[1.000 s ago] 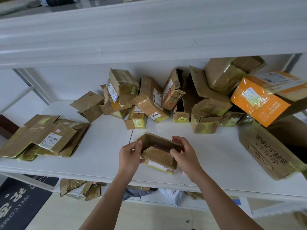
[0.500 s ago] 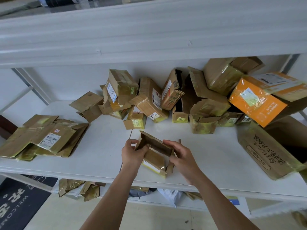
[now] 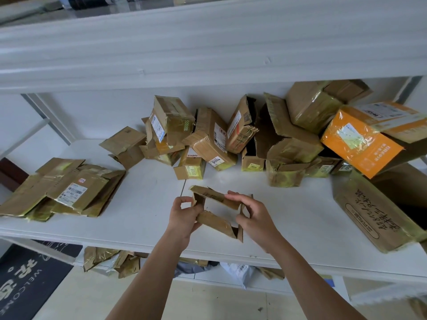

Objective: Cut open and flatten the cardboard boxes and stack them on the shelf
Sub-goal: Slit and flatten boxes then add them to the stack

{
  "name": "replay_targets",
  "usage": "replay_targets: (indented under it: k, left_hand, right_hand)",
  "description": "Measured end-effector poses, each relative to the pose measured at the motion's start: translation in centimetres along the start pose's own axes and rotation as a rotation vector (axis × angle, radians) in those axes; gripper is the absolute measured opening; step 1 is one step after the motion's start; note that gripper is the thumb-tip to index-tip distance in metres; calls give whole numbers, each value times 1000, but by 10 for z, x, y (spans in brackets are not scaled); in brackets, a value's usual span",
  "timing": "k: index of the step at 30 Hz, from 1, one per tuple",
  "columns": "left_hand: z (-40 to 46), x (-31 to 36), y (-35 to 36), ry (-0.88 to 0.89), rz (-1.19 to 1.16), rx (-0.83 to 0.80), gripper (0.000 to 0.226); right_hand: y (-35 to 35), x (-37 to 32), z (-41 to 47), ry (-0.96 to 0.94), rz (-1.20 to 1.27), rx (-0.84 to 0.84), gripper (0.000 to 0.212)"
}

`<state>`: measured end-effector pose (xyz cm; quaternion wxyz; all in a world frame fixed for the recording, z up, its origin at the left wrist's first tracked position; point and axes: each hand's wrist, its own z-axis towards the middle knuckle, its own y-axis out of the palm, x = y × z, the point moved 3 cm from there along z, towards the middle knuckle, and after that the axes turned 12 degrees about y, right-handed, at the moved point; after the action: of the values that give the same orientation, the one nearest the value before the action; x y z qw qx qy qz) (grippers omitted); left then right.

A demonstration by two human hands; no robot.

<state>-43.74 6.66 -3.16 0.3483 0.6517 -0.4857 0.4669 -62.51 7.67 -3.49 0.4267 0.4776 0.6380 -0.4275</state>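
- White shelf [image 3: 143,211]: flat stack [image 3: 62,190] at left, unflattened pile [image 3: 242,139] across the top.
- Left hand [image 3: 182,215] and right hand [image 3: 256,218] both grip an opened box [image 3: 217,211], collapsing it; plenty left.

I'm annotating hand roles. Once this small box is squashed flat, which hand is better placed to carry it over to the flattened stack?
Left, probably. The left hand already grips the small box on the side facing the flattened stack; the right hand would have to cross over.

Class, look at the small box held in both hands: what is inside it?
The small box is an empty open sleeve; the white shelf shows through it. The fingers hide part of its walls.
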Motion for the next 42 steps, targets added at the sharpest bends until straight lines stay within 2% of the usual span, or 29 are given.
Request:
replay_targets:
  k: [4, 7, 10, 14, 17, 20, 21, 23, 26, 27, 30, 32, 36, 39, 42]
  left_hand:
    - [0, 5, -10, -1, -97, -318, 57]
    - [2, 1, -26, -47, -252, -396, 67]
    - [-2, -10, -34, -102, -365, -387, 63]
    - [-6, -27, -41, -129, -379, -443, 42]
    - [-8, -42, -63, -188, -352, -293, 38]
    - [-10, -64, -85, -254, -446, -72, 18]
    - [-10, -70, -90, -242, -415, -17, 23]
    - [-6, -83, -96, -178, -161, 91, 33]
    - [-2, -105, -101, -249, 115, 309, 6]
    - [3, -105, -105, -206, 295, 358, 11]
    - [19, -100, -106, -58, 708, 260, 49]
    - [27, -96, -103, -7, 857, 140, 47]
    - [39, -89, -103, 10, 901, 56, 26]
    - [44, -90, -102, 8, 824, 11, 33]
    - [44, -84, -96, 114, 852, -15, 39]
  right_hand:
    - [-5, 2, 2, 2, 14, -14, 70]
    - [-3, -2, 1, -55, -91, -56, 67]
    - [18, 0, 2, -48, -239, -192, 69]
    - [61, 27, 11, 67, -283, -413, 64]
    - [77, 52, 23, 104, -504, -454, 59]
    - [86, 67, 31, 121, -719, -496, 51]
    - [89, 72, 32, 126, -779, -520, 50]
    - [95, 81, 32, 89, -951, -556, 50]
    - [97, 87, 29, 15, -1161, -543, 51]
    - [98, 88, 27, 1, -1204, -535, 51]
    - [102, 94, 24, -43, -1290, -492, 53]
    - [103, 99, 23, -49, -1277, -449, 54]
    - [104, 108, 27, -45, -1244, -439, 57]
    - [104, 119, 26, -69, -1336, -414, 61]
    - [108, 125, 25, -128, -1388, -331, 62]
